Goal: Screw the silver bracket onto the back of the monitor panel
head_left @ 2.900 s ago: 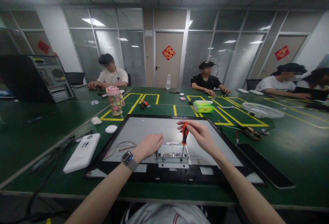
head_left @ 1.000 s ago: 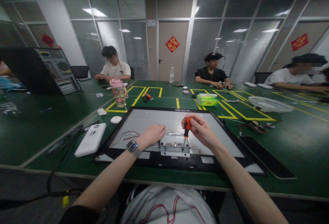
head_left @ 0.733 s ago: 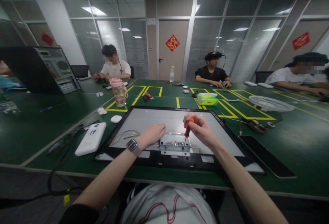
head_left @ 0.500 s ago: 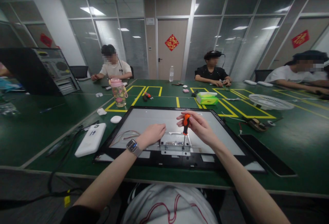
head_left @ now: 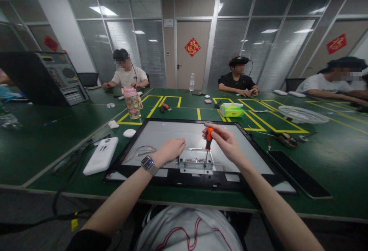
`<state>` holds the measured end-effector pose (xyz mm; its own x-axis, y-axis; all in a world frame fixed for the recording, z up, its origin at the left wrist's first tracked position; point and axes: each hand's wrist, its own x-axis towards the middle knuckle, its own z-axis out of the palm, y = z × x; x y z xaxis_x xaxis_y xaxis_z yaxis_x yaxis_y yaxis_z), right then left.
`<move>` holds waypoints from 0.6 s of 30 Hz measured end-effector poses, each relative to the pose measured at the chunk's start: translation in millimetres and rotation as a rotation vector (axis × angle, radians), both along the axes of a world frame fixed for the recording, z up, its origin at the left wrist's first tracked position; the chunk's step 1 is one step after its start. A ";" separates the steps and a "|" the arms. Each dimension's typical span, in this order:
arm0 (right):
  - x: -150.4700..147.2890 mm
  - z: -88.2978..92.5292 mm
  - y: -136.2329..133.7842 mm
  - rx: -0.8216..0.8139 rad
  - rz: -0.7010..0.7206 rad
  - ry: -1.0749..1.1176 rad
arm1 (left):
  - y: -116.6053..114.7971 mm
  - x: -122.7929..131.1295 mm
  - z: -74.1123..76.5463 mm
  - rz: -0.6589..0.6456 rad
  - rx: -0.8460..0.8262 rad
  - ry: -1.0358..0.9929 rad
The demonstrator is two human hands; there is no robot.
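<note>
An orange and black screwdriver (head_left: 209, 137) stands nearly upright in my right hand (head_left: 225, 139), its handle pinched between thumb and fingers. The shaft points down at the right part of a silver metal bracket (head_left: 188, 165) near the front edge of a display panel (head_left: 241, 136) with a black frame. My left hand (head_left: 170, 149) rests on the panel at the bracket's left corner, fingers bent and close together. What lies under those fingertips is hidden. Thin wires (head_left: 140, 150) run across the panel left of that hand, beside the wrist wearing a watch (head_left: 147, 162).
Left of the panel lie a white power bank (head_left: 101, 156) and a white rounded object (head_left: 129, 133). A pink-lidded bottle (head_left: 132, 105) and a green tissue pack (head_left: 231, 110) stand beyond. A dark phone-like slab (head_left: 299, 174) lies right. Several people sit across the table.
My right hand's fingers have shifted slightly right on the screwdriver handle, and the handle leans a little more to the right. My left hand stays in place.
</note>
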<state>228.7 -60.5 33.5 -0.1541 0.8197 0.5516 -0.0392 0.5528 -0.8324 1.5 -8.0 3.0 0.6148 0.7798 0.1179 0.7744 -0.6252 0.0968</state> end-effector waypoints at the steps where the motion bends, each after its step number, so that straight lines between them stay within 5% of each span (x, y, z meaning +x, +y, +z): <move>1: -0.5 -0.3 0.4 0.000 -0.022 0.015 | -0.2 -0.1 0.1 0.002 -0.001 -0.001; 5: -2.7 -1.4 0.5 0.039 -0.044 0.074 | 0.2 0.1 -0.5 0.006 -0.003 -0.001; 11: -8.6 -0.1 -5.1 -0.137 0.158 0.120 | 1.6 0.6 -1.8 -0.001 0.004 0.004; 18: -9.9 2.1 -6.4 -0.061 0.141 0.120 | 1.4 0.7 -1.6 0.004 -0.002 0.005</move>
<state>218.8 -66.9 35.5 -0.2056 0.8273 0.5227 -0.2133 0.4834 -0.8490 2.2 -6.6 1.4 0.6126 0.7822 0.1137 0.7771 -0.6223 0.0941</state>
